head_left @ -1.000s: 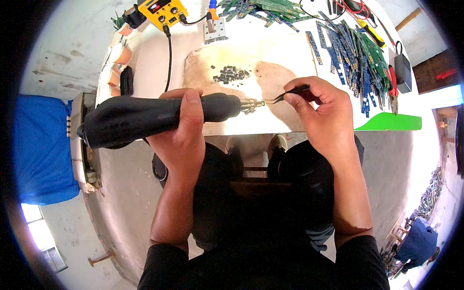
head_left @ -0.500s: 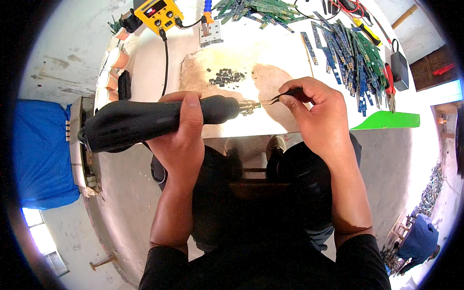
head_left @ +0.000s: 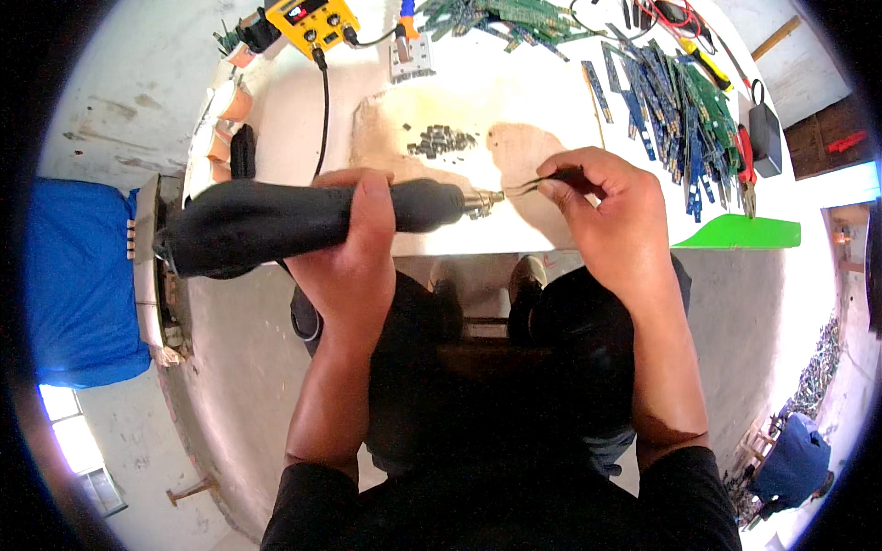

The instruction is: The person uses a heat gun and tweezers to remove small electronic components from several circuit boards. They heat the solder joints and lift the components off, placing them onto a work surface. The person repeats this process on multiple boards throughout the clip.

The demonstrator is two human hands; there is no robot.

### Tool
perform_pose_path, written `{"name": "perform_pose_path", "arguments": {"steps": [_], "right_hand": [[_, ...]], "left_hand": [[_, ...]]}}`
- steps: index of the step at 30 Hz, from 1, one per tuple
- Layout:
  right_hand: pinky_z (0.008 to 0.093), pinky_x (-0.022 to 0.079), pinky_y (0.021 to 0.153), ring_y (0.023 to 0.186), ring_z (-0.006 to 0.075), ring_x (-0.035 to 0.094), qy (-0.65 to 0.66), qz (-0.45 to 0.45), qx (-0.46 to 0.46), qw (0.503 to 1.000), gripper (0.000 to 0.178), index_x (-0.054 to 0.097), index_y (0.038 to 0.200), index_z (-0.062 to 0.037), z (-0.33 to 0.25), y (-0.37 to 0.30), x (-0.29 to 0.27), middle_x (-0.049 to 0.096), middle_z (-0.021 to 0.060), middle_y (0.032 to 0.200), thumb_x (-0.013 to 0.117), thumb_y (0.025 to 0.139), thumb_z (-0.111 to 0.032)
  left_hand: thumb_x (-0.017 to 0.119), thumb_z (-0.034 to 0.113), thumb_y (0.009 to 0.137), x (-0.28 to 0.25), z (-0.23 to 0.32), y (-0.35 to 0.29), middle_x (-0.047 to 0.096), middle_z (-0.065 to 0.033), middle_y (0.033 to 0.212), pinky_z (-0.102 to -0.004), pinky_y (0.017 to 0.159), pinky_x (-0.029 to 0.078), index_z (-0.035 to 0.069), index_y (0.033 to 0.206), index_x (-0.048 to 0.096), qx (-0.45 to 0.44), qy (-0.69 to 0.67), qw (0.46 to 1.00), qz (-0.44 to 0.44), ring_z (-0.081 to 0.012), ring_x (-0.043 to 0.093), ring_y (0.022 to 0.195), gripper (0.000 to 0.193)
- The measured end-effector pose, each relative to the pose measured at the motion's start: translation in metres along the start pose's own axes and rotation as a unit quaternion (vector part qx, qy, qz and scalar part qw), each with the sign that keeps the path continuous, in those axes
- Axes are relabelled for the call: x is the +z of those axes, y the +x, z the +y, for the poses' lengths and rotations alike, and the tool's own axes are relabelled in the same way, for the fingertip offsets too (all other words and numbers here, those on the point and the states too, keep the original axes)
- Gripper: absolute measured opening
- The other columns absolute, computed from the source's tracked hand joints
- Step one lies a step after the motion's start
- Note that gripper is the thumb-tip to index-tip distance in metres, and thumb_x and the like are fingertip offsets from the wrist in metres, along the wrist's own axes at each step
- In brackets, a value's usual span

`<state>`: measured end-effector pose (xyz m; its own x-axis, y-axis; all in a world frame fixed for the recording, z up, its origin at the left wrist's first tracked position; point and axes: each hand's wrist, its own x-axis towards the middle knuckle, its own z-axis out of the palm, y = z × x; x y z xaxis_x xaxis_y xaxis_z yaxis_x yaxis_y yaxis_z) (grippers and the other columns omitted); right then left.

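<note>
My left hand [head_left: 354, 243] is wrapped round the thick black handle of a hot air gun [head_left: 266, 225], held nearly level with its metal nozzle [head_left: 480, 202] toward the right. Black tweezers [head_left: 551, 180] are pinched in my right hand [head_left: 617, 216]. Their thin tips reach toward the nozzle's end, a small gap away. Whether the tips hold anything is lost in the bright glare. Beyond the nozzle, a pile of small black chips [head_left: 441, 141] lies on a stained, brownish work board [head_left: 377, 119].
A yellow heat station [head_left: 312, 23] with a black cable [head_left: 323, 110] stands at the far left. Blue and green circuit strips [head_left: 657, 101] are heaped at the right, beside red-handled pliers [head_left: 746, 156] and a green sheet [head_left: 735, 230]. Orange-and-white cups [head_left: 230, 101] line the left edge.
The whole view has shifted slightly, so the table's things sit a little farther right. The hot air gun's rear end has risen a little in the picture. Both grips are the same.
</note>
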<state>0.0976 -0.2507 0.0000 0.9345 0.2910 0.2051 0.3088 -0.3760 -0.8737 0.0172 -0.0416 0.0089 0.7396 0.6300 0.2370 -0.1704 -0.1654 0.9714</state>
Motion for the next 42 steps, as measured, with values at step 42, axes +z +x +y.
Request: {"name": "perform_pose_path", "arguments": {"steps": [42], "right_hand": [[0.0320,0.054,0.068,0.072,0.0244,0.072,-0.007,-0.018,0.024,1.000,0.012,0.075,0.097,-0.0007,0.002,-0.001,0.006,0.073,0.0198,0.085,0.071,0.085,0.001]], "left_hand": [[0.071,0.008,0.095,-0.002,-0.002,0.002,0.069,-0.0076,0.089,-0.0226,0.070,0.052,-0.003,0.099,0.066,-0.027,-0.026,0.999,0.014,-0.0093,0.064,0.076,0.013]]}}
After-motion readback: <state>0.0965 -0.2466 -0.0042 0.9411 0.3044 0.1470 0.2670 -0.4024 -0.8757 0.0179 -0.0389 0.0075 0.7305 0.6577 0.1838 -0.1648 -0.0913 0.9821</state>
